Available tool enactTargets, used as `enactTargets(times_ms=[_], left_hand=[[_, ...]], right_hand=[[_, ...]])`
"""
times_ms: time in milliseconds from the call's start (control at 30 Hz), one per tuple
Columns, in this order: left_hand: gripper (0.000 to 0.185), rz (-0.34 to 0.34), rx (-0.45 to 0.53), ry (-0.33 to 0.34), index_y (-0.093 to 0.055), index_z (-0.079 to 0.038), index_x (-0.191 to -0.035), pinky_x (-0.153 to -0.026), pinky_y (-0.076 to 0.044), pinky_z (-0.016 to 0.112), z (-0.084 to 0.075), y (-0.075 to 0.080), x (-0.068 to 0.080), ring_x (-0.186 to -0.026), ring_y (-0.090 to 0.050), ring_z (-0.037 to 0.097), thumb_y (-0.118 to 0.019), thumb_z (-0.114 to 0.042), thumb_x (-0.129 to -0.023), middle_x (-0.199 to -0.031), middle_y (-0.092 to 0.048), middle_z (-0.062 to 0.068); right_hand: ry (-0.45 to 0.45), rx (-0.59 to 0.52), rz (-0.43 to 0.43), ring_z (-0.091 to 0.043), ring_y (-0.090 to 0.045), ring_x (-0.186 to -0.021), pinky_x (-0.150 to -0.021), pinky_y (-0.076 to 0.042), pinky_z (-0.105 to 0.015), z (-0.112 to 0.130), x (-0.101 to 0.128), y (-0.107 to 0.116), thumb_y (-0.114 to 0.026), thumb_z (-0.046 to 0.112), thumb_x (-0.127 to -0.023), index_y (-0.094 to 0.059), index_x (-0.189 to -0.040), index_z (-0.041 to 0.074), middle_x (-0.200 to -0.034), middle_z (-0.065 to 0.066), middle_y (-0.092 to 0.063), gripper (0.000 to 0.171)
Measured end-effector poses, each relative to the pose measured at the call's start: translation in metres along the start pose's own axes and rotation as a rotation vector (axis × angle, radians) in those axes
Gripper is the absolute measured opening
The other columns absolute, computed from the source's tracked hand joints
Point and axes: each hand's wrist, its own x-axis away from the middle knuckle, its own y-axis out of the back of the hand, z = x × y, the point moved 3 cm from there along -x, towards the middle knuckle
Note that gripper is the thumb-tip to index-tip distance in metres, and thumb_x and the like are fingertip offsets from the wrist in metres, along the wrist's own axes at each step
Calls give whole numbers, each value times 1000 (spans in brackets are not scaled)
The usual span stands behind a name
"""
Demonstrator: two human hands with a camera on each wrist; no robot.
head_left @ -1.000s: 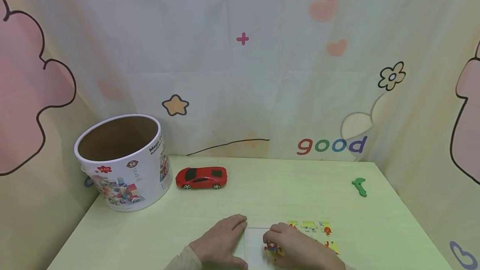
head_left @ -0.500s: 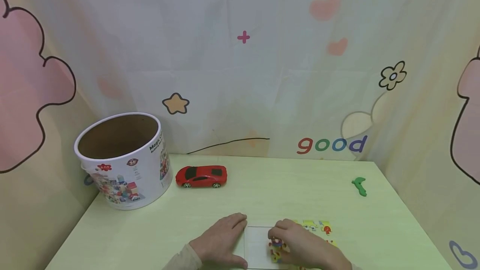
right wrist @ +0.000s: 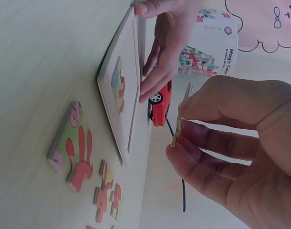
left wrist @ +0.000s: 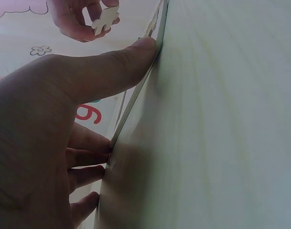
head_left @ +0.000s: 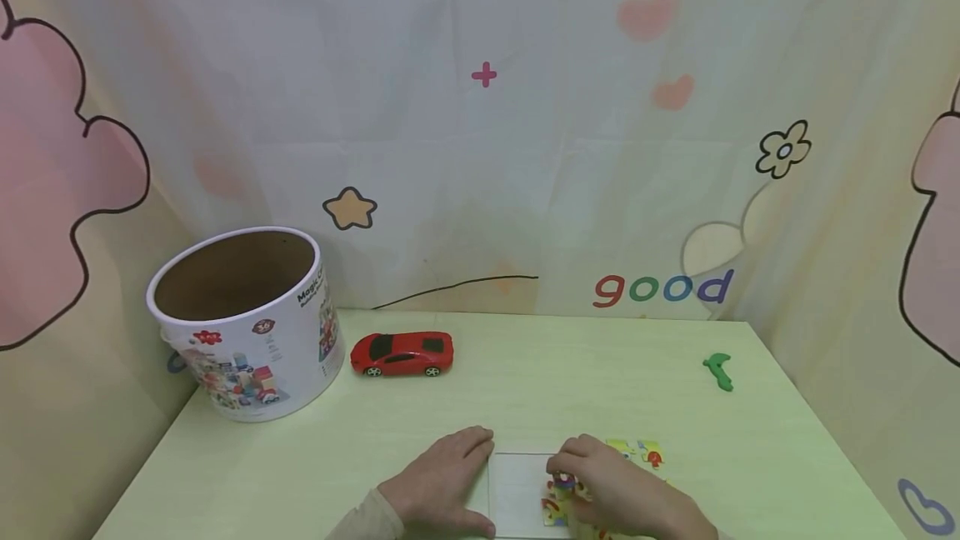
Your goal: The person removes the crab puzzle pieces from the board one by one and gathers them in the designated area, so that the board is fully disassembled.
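My left hand (head_left: 438, 486) lies at the left edge of a shallow white puzzle tray (head_left: 517, 486), its thumb and fingertips touching the rim. Above the right side of the tray, my right hand (head_left: 618, 486) pinches a jigsaw piece (right wrist: 180, 126) between thumb and fingers. That piece is held on edge in the right wrist view; its pale back (left wrist: 106, 20) shows in the left wrist view. One colourful jigsaw piece (right wrist: 118, 86) lies inside the tray. Loose yellow-and-red pieces (head_left: 651, 453) lie right of the tray, partly hidden by my right hand.
A red toy car (head_left: 402, 354) stands toward the back, beside a large white printed bucket (head_left: 262, 365). A small green curved object (head_left: 718, 372) lies at the far right. The printed curtain (head_left: 480, 190) borders the table's back edge.
My right hand has shifted to the right with its puzzle piece, covering more of the loose pieces and showing more of the piece in the tray. My left hand stays put.
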Motion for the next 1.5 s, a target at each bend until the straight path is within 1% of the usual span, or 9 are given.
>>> enactTargets(times_ms=[100, 200, 367, 467, 633, 833, 1067, 1267, 1500], left_hand=[[106, -3, -2, -2, -37, -13, -149, -117, -32, 38, 0, 0, 0, -142, -32, 18, -60, -81, -71, -156, -32, -1], [106, -1, 0, -3, -37, -13, -150, -117, -32, 38, 1, -1, 0, -142, -32, 18, -58, -82, -71, -156, -32, -1], [106, -10, -13, -13, -37, -13, -150, -117, -33, 38, 2, -1, 0, -142, -33, 19, -56, -83, -72, -156, -32, 0], [105, -15, -17, -16, -37, -12, -149, -117, -33, 38, 1, -1, 0, -142, -33, 19, -58, -82, -72, -156, -32, 0], [105, -21, -18, -23, -38, -11, -148, -117, -33, 37, 0, -1, 0, -142, -33, 19, -59, -80, -72, -155, -33, 0], [105, -15, -24, -21, -38, -12, -149, -117, -33, 37, 0, -1, 0, -142, -33, 18, -58, -81, -73, -156, -32, 0], [104, -13, -17, -16, -38, -12, -149, -117, -33, 38, 0, 0, 0, -142, -32, 18, -58, -81, -73, -156, -32, 0], [104, -10, -15, -6, -38, -13, -149, -117, -32, 38, -1, 2, 0, -142, -32, 18, -59, -80, -73, -156, -32, -1], [103, -4, -6, -1, -38, -13, -149, -117, -33, 38, -2, 1, 1, -142, -32, 18, -60, -79, -73, -156, -32, 0]], right_hand=[[-30, -8, 3, -4, -54, -94, -85, -56, -23, -2, 0, 1, -77, 20, -83, -69, -115, 22, -104, 16, -60, 32], [-41, -10, -6, -4, -54, -94, -84, -56, -24, -3, 2, 3, -77, 19, -83, -69, -114, 21, -104, 14, -61, 32], [-44, 6, -25, -5, -53, -93, -83, -56, -23, -4, 6, 4, -78, 18, -82, -69, -113, 21, -103, 13, -61, 31], [-44, 27, -37, -5, -52, -93, -84, -56, -23, -5, 10, 3, -76, 19, -83, -69, -112, 21, -102, 14, -59, 30], [-14, 43, -77, -5, -50, -94, -83, -55, -22, -9, 17, 1, -76, 18, -83, -69, -112, 20, -103, 13, -58, 30], [26, 41, -118, -7, -51, -95, -81, -55, -22, -12, 26, 6, -76, 15, -82, -69, -109, 20, -105, 11, -58, 28], [-4, -23, -85, -6, -52, -93, -77, -55, -18, -18, 31, 7, -75, 19, -84, -71, -109, 20, -107, 10, -59, 26], [47, 11, -122, -4, -51, -90, -73, -54, -18, -20, 36, 7, -76, 14, -83, -72, -106, 18, -101, 12, -59, 24], [47, 13, -118, -3, -51, -88, -73, -54, -19, -24, 41, 6, -76, 15, -82, -72, -109, 16, -99, 13, -59, 27]])
